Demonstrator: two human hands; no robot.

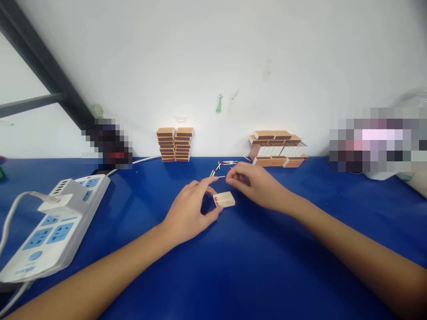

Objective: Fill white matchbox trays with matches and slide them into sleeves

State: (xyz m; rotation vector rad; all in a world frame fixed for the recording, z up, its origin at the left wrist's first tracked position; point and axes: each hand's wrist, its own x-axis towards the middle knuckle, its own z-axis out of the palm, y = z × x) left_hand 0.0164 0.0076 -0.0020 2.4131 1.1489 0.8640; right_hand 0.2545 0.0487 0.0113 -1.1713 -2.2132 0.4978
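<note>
A small white matchbox tray (227,199) filled with red-headed matches lies on the blue table in front of me. My left hand (188,209) holds it by its left end, the thumb at the near corner and fingers behind; its index finger reaches out above the tray. Just past that fingertip is a single match (222,177), its right end close to the pinched fingers of my right hand (250,182). Several loose matches (229,163) are scattered on the table behind the tray, partly beyond my right hand.
Two stacks of closed matchboxes (175,144) stand against the wall at back left. More matchboxes (278,149), some on edge, are piled at back right. A white power strip (56,229) with a plugged-in cable lies at left on the blue table (213,275). Blurred items sit at both sides.
</note>
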